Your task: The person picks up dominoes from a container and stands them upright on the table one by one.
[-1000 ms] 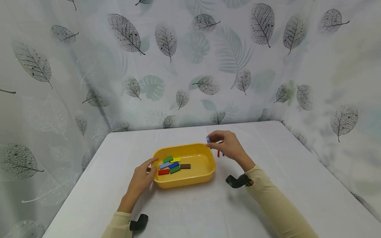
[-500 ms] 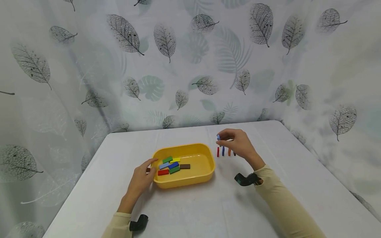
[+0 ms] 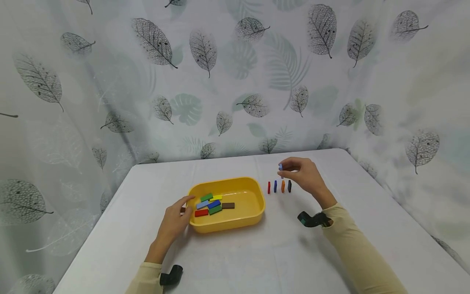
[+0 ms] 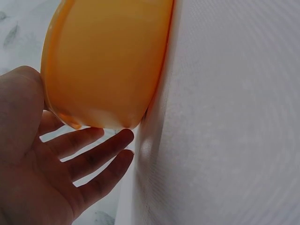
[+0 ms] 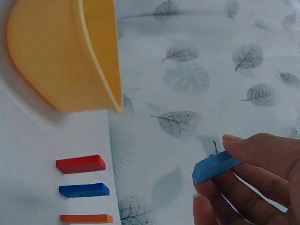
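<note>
My right hand (image 3: 302,173) pinches a light blue domino block (image 5: 215,167) between thumb and fingers, raised off the table. Just below it in the head view stands a short row of upright domino blocks: red (image 3: 269,187), dark blue (image 3: 275,186), orange (image 3: 283,186) and black (image 3: 289,186). The left wrist view shows my left hand (image 4: 61,159) at the end of the yellow tub (image 4: 108,61), fingers spread and fairly straight, touching its outside. In the head view, its thumb and forefinger tips rest on the tub's rim.
Inside the tub lie several loose blocks, among them a red one (image 3: 201,212), a brown one (image 3: 228,205) and a yellow one (image 3: 216,197). A white cloth (image 3: 235,261) covers the table. Leaf-printed curtains (image 3: 227,81) hang behind and at both sides.
My right hand has moved right with the light blue block, from beside the tub's rim to over the right part of the row, uncovering the standing blocks. The left hand stays put.
</note>
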`<state>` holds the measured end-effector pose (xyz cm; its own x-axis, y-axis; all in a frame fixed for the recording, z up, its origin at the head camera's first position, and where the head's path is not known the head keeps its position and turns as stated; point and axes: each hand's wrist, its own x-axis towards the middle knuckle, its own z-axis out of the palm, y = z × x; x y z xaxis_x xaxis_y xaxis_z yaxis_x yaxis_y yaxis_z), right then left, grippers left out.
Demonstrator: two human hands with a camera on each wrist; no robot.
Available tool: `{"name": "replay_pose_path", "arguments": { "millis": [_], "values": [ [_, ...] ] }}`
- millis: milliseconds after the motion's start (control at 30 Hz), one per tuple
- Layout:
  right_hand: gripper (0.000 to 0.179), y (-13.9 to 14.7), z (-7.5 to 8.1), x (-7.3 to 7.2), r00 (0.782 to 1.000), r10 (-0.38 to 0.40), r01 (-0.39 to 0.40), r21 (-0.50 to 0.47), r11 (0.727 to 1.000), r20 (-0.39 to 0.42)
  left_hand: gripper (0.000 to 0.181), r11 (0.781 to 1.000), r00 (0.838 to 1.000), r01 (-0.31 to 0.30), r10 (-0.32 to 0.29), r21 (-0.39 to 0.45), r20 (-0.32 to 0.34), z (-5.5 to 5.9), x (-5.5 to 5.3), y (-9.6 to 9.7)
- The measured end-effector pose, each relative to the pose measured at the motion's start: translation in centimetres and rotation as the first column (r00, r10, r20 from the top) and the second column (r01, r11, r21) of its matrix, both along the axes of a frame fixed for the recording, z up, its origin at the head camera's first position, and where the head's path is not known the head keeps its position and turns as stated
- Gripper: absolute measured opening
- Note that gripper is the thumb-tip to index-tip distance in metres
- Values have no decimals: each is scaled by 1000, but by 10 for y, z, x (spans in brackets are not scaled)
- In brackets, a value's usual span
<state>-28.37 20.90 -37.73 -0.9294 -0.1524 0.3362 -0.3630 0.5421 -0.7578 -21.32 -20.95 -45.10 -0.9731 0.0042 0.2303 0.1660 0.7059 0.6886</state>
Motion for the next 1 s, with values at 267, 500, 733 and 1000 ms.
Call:
{"name": "replay_pose_path", "arguments": {
  "millis": [267,500,733,1000],
  "values": [
    [29,12,-8,-4,1000,-17,17,0,1000,21,41,1000,1000,4,-4,-1,1,0,-1,0],
    [31,23,-11,-5,998,-39,39,-11,999,49,41,1000,1000,4,-4,-2,10,0,0,0],
    [32,34,-18,-9,994,-59,61,-19,998,89,41,1000,1000,1,-1,-4,9,0,-1,-1],
    [32,42,-24,-11,992,-47,50,-24,998,121,41,1000,1000,2,-2,1,12,-1,-2,-1]
  ]
}}
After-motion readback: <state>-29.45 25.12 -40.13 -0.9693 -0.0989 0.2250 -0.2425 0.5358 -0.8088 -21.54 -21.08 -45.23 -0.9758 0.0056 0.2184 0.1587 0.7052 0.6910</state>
